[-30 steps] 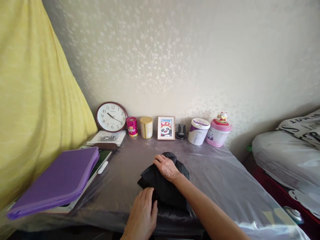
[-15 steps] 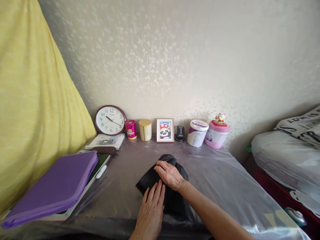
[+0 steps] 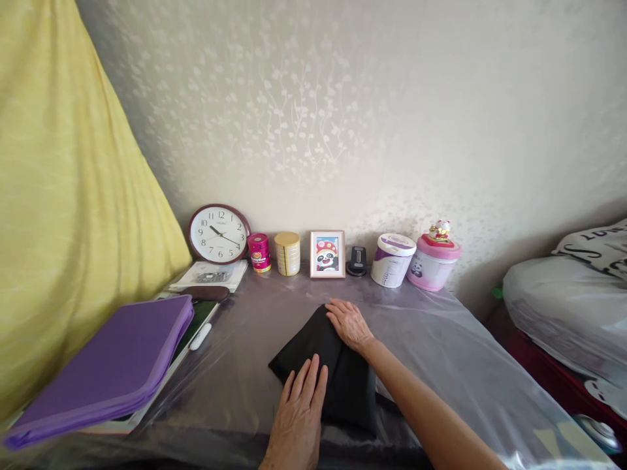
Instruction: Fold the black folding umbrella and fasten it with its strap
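Covering parts of one black cloth on the surface, the left hand and right hand were laid unclenched, fingers extended. Numerals could be read on one clock; most print on four containers was too small. Lettering on white fabric was cut off at the right edge.

The cloth lies on the table, right of the folder and before the picture frame.
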A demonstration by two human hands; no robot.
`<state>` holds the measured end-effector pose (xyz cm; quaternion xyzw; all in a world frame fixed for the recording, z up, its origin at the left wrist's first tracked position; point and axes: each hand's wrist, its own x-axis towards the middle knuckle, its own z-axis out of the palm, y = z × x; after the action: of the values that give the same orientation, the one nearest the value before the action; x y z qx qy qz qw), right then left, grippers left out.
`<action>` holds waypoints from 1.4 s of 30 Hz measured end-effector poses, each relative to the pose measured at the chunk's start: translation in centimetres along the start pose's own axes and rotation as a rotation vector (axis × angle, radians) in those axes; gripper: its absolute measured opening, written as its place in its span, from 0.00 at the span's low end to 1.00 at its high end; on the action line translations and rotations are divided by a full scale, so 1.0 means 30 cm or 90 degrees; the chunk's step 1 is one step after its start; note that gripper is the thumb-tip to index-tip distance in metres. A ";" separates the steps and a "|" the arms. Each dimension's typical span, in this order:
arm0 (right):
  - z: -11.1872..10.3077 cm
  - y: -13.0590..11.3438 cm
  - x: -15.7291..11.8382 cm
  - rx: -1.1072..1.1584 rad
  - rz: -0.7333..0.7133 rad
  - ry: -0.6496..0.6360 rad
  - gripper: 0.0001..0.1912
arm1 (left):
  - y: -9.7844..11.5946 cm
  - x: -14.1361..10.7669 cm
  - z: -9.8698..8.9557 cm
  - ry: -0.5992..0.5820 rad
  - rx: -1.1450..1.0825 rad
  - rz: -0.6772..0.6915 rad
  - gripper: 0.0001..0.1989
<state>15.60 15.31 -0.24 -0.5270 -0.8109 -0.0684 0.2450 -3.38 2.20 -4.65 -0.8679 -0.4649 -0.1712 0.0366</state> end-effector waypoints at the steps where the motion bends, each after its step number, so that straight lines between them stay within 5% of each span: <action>1: -0.002 0.008 0.012 -0.003 0.043 0.002 0.15 | -0.001 -0.001 -0.002 0.001 -0.004 0.002 0.41; 4: -0.037 0.001 0.010 0.016 0.061 0.032 0.15 | 0.000 -0.004 -0.006 0.007 -0.018 -0.009 0.42; 9: -0.091 -0.101 -0.069 0.135 -0.209 -0.003 0.13 | 0.001 -0.012 0.004 0.004 -0.041 -0.036 0.43; 12: -0.058 -0.130 -0.078 0.126 -0.254 -0.070 0.13 | 0.001 -0.013 0.006 -0.015 -0.050 -0.050 0.42; 20: -0.001 0.005 0.016 0.007 0.029 -0.014 0.15 | 0.002 -0.005 -0.004 -0.037 -0.104 -0.082 0.39; 28: -0.131 0.137 -0.149 0.037 0.239 -0.070 0.15 | -0.007 -0.006 -0.022 -0.011 -0.219 -0.084 0.41; 37: -0.142 0.180 -0.268 0.311 0.348 -0.139 0.13 | -0.033 0.010 -0.046 -0.037 -0.330 -0.110 0.39; 42: -0.170 0.156 -0.309 0.306 0.209 -0.094 0.20 | -0.047 0.014 -0.061 -0.046 -0.384 -0.130 0.38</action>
<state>24.42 7.86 -0.84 -0.5814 -0.7237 0.2045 0.3106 -4.81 2.94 -2.92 -0.7941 -0.4787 -0.2729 -0.2564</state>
